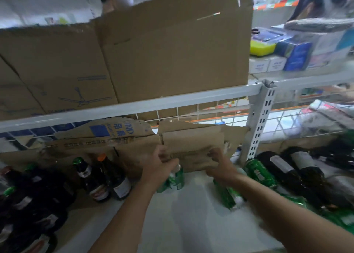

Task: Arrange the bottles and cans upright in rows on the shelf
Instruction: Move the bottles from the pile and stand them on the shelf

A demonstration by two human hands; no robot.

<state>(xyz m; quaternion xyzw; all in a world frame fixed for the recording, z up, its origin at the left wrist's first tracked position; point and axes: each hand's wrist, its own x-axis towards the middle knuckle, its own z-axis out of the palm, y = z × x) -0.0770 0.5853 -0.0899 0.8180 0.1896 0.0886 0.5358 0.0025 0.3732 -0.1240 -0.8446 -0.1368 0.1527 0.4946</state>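
Green can point(173, 180) stands just below the left hand point(162, 162). A second green can point(229, 195) lies tilted under the right wrist. Both hands are at the shelf's back. The left hand's fingers curl over the lower edge of a torn cardboard flap point(193, 147), pinching it. The right hand point(220, 162) grips the same edge, fingers curled. Forearms bare, reaching forward side by side.

White shelf point(191, 218): dark bottles point(101, 178) upright at left. More dark bottles point(287, 168) and green cans point(260, 173) lie on their sides at right. Large cardboard box point(172, 51) on the tier above, slotted white post point(258, 122) to its right.
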